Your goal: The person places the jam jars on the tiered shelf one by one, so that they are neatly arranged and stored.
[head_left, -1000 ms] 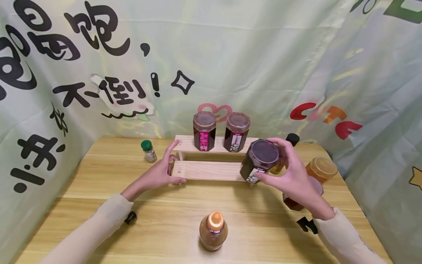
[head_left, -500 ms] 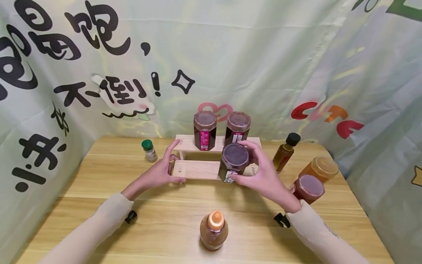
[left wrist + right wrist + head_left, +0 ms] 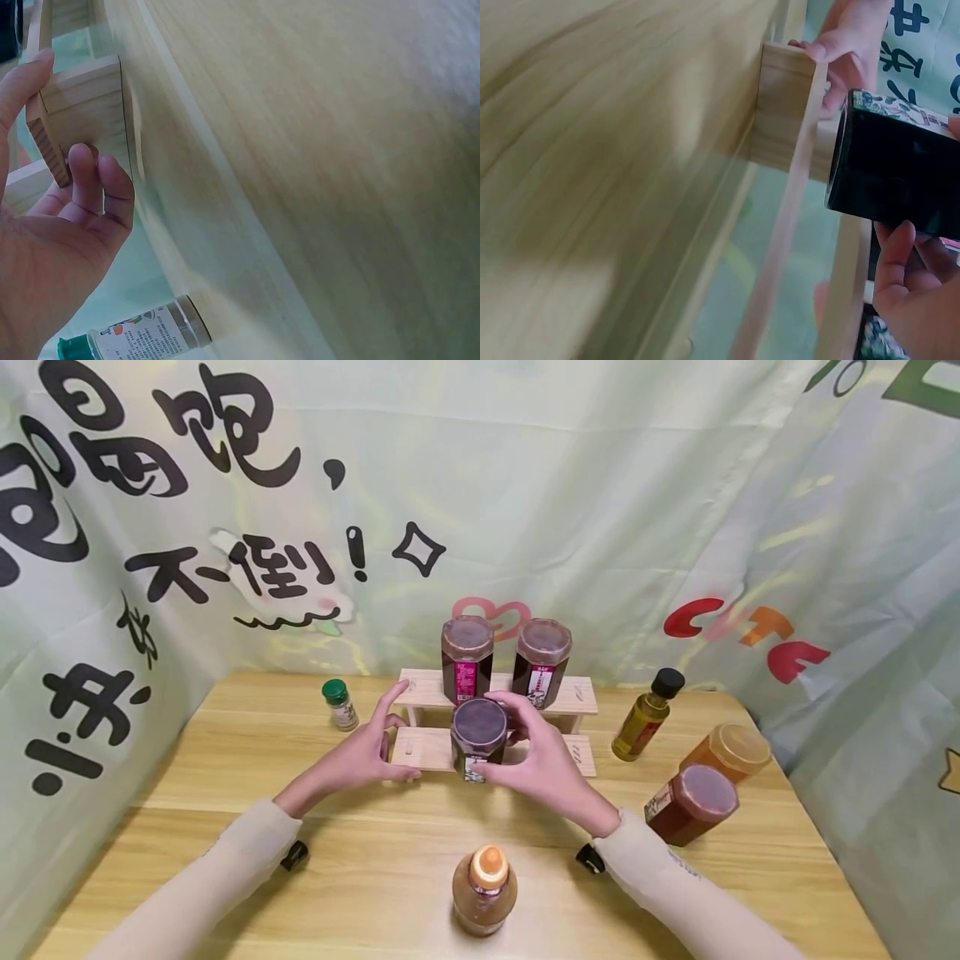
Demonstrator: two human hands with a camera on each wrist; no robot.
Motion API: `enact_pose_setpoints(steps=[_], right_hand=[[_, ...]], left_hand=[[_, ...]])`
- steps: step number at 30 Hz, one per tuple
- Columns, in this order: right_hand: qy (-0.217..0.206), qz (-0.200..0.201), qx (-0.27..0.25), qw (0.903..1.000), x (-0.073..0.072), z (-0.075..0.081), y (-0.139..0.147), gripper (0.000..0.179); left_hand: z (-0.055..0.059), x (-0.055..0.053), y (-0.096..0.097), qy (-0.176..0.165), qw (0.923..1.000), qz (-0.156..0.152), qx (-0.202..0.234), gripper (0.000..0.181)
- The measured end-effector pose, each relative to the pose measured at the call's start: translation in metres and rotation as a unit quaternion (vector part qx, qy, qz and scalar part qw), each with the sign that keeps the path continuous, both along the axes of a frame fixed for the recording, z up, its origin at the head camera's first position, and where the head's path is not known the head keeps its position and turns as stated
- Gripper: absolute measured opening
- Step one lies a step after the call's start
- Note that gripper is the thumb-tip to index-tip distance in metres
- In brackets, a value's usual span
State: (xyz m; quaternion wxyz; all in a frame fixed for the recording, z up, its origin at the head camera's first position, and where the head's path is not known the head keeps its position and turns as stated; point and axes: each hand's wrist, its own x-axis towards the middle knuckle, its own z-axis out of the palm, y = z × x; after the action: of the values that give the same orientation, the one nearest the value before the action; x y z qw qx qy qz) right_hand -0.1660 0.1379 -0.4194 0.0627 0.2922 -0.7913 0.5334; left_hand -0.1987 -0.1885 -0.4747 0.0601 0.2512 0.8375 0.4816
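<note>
My right hand (image 3: 551, 770) holds a dark octagonal jar (image 3: 480, 727) between thumb and fingers, over the lower tier of a small two-step wooden rack (image 3: 427, 747). In the right wrist view a slight gap shows between the base of the jar (image 3: 896, 169) and the shelf edge. My left hand (image 3: 358, 753) grips the rack's left end. The left wrist view shows its thumb at the front edge and its fingers curled against the side of the rack (image 3: 86, 97). Two similar dark jars, one left (image 3: 467, 664) and one right (image 3: 542, 668), stand on the upper tier.
Left of the rack stands a green-capped shaker (image 3: 340, 704). To its right are an oil bottle (image 3: 642, 722), an amber jar (image 3: 726, 752) and a reddish jar (image 3: 692, 806). An orange-capped bottle (image 3: 485, 893) stands in front. A printed curtain (image 3: 600, 527) surrounds the table.
My right hand has carried the dark jar leftward along the lower tier, from the rack's right end to left of its middle. The left hand stays on the rack's left end.
</note>
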Motion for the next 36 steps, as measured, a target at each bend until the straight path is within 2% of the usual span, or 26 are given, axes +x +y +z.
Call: enact_pose_setpoints(steps=[6, 18, 21, 24, 25, 28, 29, 33, 36], right_hand=[[-0.009, 0.001, -0.009, 0.9999, -0.005, -0.005, -0.018, 0.094], [-0.043, 0.001, -0.027, 0.9987, -0.008, -0.008, -0.037, 0.094], [-0.047, 0.001, -0.024, 0.9986, -0.007, -0.008, -0.04, 0.093], [-0.051, -0.003, -0.016, 0.9985, -0.006, -0.007, -0.043, 0.092], [-0.052, -0.006, -0.013, 0.9986, -0.006, -0.007, -0.043, 0.092], [-0.037, -0.02, 0.012, 0.999, -0.006, -0.006, -0.044, 0.094], [-0.027, -0.025, 0.02, 0.9991, -0.006, -0.006, -0.045, 0.095], [0.012, -0.037, 0.046, 0.9982, -0.005, -0.007, -0.047, 0.097], [0.023, -0.037, 0.048, 0.9979, -0.005, -0.007, -0.049, 0.095]], left_hand=[[0.005, 0.002, 0.002, -0.018, 0.9998, 0.006, -0.002, 0.141], [0.003, 0.001, 0.006, -0.011, 0.9999, 0.011, -0.004, 0.14], [0.017, 0.009, 0.01, -0.009, 0.9999, 0.007, -0.005, 0.137], [0.019, 0.01, 0.012, -0.013, 0.9999, 0.004, 0.0, 0.136], [0.018, 0.009, 0.012, -0.011, 0.9999, 0.004, -0.002, 0.136], [0.003, 0.001, 0.008, -0.007, 1.0, 0.002, -0.001, 0.139], [0.001, 0.0, 0.007, -0.006, 1.0, 0.002, 0.0, 0.14], [0.0, -0.001, 0.003, -0.011, 0.9999, 0.006, 0.0, 0.141], [0.001, -0.001, 0.003, -0.011, 0.9999, 0.009, -0.004, 0.141]])
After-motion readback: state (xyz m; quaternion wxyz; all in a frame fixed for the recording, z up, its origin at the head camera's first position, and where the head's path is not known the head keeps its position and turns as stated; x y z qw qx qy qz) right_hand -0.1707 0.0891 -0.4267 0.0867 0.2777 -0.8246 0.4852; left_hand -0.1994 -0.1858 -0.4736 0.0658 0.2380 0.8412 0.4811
